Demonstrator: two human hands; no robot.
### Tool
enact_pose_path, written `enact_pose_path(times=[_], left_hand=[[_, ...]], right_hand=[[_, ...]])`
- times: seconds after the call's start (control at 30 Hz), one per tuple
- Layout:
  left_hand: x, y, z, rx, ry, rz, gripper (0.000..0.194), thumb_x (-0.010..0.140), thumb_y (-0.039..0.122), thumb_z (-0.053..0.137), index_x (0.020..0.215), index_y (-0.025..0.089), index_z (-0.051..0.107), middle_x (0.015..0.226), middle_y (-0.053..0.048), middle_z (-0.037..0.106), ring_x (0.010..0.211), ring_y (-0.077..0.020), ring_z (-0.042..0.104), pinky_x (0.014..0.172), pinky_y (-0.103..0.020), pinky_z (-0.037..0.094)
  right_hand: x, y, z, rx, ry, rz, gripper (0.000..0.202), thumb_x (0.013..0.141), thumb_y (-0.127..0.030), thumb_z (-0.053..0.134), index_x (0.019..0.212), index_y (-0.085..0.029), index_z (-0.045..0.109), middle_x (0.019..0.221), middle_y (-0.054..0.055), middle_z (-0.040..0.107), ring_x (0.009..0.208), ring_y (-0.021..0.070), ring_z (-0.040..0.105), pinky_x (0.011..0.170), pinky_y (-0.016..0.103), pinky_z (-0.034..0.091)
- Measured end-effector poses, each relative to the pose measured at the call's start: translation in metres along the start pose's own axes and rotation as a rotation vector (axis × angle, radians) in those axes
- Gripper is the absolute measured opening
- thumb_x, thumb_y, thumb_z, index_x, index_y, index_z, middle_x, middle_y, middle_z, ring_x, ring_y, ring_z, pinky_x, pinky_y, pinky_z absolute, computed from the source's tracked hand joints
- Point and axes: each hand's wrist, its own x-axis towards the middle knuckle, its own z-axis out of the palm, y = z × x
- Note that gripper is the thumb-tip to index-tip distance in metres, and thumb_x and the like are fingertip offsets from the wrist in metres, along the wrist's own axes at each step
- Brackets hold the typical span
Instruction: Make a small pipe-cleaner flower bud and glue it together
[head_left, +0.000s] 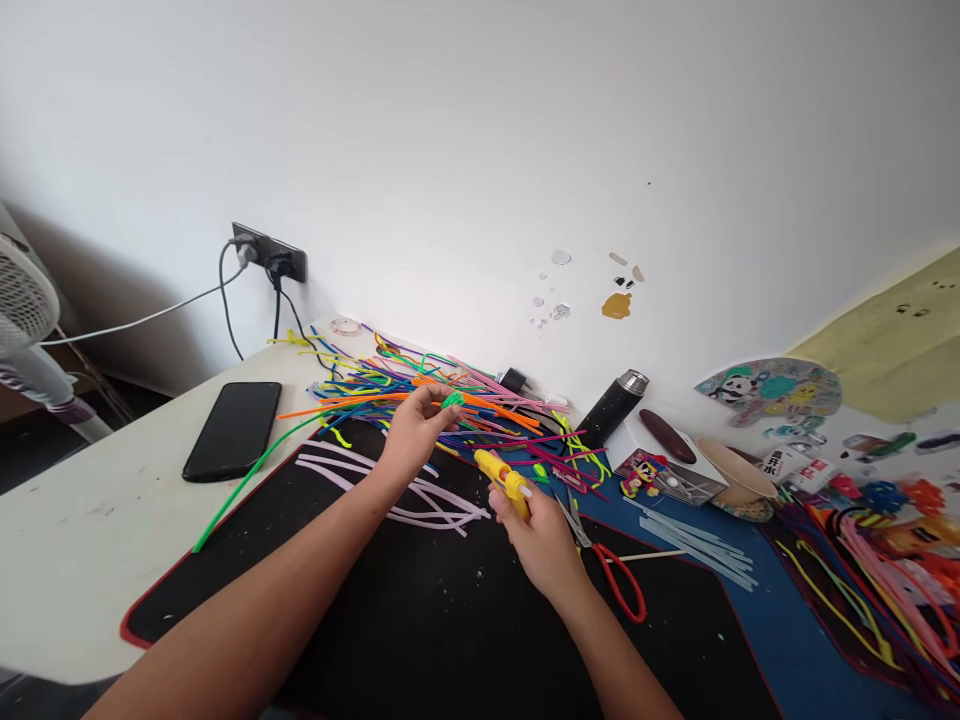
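Nearest to me, both forearms come in over the black mat [420,620], which covers the tabletop [82,540] right where the messy work sits, prob. to keep drips and fluff off the white surface. My right hand [544,545] is wrapped round the yellow glue gun [504,480], fingers closed tight on the grip, nozzle aimed up and left twd the other hand, so the tip points at the piece and away from my skin. Red-handled scissors [611,570] lie just beside that hand on the mat, blades twd the pile, handy w/o being in the way. Left of centre, a loose fan of pale pink pipe cleaners [405,495] lies flat on the mat under my left wrist. My left hand [409,435] is lifted a bit above them, fingers pinched narrow on a small green pipe-cleaner piece [452,400], held out in the air in front of the nozzle, clear of the heap. Behind it, the big mixed pile of coloured pipe cleaners [450,395] sprawls across the back of the mat. Further out: phone [232,430] lying flat off to the left on bare tabletop, well apart; dark flask [613,405] tipped against the wall; clear glue sticks [694,545] to the right, near the gun hand. Gun's cord I can't trace.
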Motion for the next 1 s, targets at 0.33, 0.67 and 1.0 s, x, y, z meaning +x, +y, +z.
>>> enact_pose_path(times=[0.33, 0.67, 1.0], left_hand=[[-0.001, 0.001, 0.001, 0.020, -0.014, 0.013, 0.049, 0.067, 0.052, 0.091, 0.095, 0.019, 0.068, 0.086, -0.001, 0.070, 0.069, -0.0166, 0.070, 0.065, -0.032, 0.062], [-0.004, -0.004, 0.003, 0.102, -0.065, 0.027, 0.045, 0.073, 0.051, 0.087, 0.100, 0.020, 0.068, 0.084, 0.000, 0.070, 0.071, -0.0182, 0.072, 0.069, -0.034, 0.063], [-0.011, 0.003, 0.007, 0.196, -0.110, 0.041, 0.041, 0.076, 0.049, 0.085, 0.101, 0.021, 0.067, 0.086, 0.000, 0.070, 0.075, -0.0191, 0.072, 0.070, -0.031, 0.061]], right_hand=[[-0.004, -0.007, 0.018, -0.502, -0.065, -0.078, 0.015, 0.098, -0.036, 0.065, 0.109, -0.025, 0.069, 0.107, 0.005, 0.077, 0.093, 0.0264, 0.074, 0.071, 0.031, 0.044], [-0.013, -0.002, 0.037, -0.591, -0.158, -0.150, 0.029, 0.093, -0.036, 0.077, 0.119, -0.025, 0.073, 0.109, 0.007, 0.073, 0.096, 0.0264, 0.073, 0.078, 0.032, 0.049], [0.003, 0.020, -0.012, -0.205, 0.015, -0.078, 0.021, 0.101, -0.035, 0.060, 0.100, -0.024, 0.077, 0.102, 0.006, 0.080, 0.092, 0.0243, 0.073, 0.084, 0.035, 0.053]])
